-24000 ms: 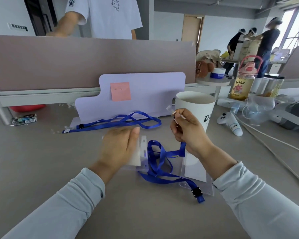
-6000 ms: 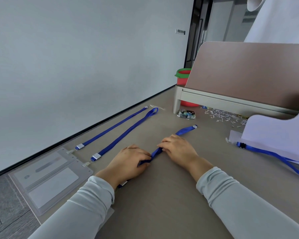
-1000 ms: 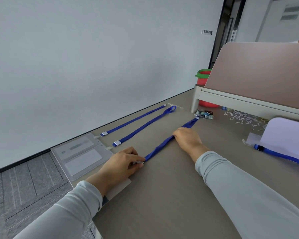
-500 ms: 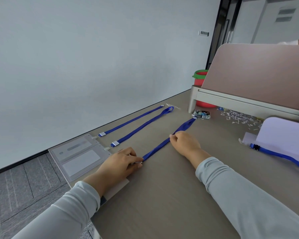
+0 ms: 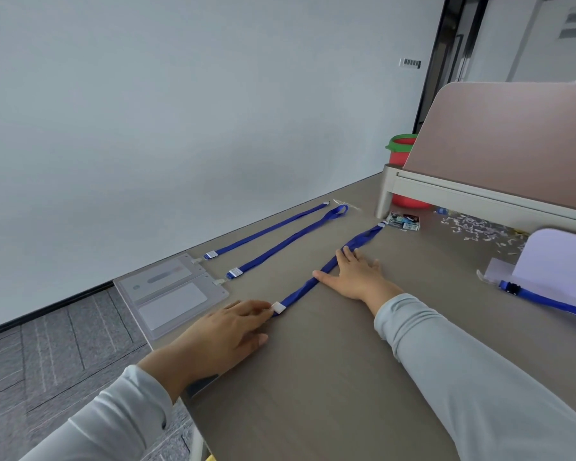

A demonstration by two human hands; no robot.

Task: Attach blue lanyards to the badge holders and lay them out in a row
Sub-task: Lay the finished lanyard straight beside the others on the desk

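Head view, badge holders [image 5: 217, 292] with cards [image 5: 172, 306] inside, red bucket [image 5: 399, 158]

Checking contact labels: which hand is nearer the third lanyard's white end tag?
Left. The left hand touches the white end tag; the right hand rests flat farther along the strap.

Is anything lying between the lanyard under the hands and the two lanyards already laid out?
Nothing visible: only bare table separates the third lanyard from the nearest laid lanyard. The left hand and right hand touch it.
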